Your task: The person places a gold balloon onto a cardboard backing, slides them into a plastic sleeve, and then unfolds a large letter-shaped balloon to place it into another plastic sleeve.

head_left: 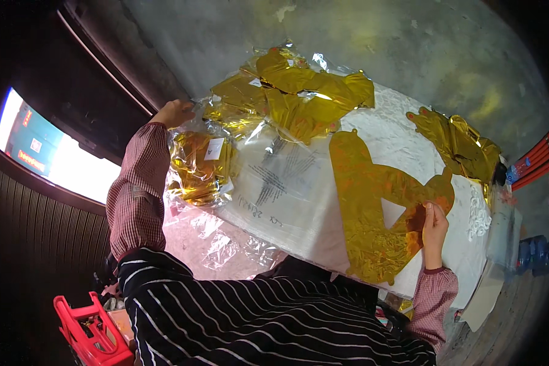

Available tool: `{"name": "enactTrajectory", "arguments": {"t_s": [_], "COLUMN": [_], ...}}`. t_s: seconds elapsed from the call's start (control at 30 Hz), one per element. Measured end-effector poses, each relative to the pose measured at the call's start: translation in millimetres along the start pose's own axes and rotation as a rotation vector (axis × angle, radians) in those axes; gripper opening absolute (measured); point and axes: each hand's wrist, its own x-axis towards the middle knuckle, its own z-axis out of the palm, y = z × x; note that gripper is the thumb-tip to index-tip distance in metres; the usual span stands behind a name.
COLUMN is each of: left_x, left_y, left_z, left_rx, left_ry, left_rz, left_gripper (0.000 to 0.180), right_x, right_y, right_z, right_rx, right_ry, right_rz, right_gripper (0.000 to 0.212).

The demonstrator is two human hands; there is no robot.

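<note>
A flat, gold letter-shaped foil balloon lies uninflated over the right part of the white-covered table, with a triangular hole in its middle. My right hand pinches the balloon's right side between thumb and fingers. At the far left, my left hand is curled beside the clear plastic around the packs; whether it grips the film is hard to make out. Just below that hand sits a clear bag of folded gold foil with a white label. More gold foil balloons in clear wrapping are heaped at the back.
The white table covering bears dark printing. Another gold foil bundle lies at the back right, near white rings and red tubes. A red plastic stool stands at lower left. Clear film hangs by the table's front left edge.
</note>
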Motion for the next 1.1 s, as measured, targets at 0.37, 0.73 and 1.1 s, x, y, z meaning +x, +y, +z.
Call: {"name": "enactTrajectory", "arguments": {"t_s": [0.37,0.73,1.1], "left_x": [0.7,101.7,250.7], "left_y": [12.8,37.4,98.8], "left_z": [8.5,43.0,101.4], "left_rx": [0.094,-0.543,0.101], "left_ry": [-0.017,0.36,-0.029], "left_rz": [0.033,0.034,-0.135], "left_gripper": [0.046,0.028,0.027], "right_x": [2.7,4.1,8.8], "right_y": [0.3,-12.1,-12.6], "right_z": [1.0,-0.6,-8.3], "right_rx": [-0.014,0.019,-0.112], "right_ry": [-0.017,0.022,0.125], "right_rz": [0.021,0.031,0.06], "right_gripper": [0.024,0.019,0.016]}}
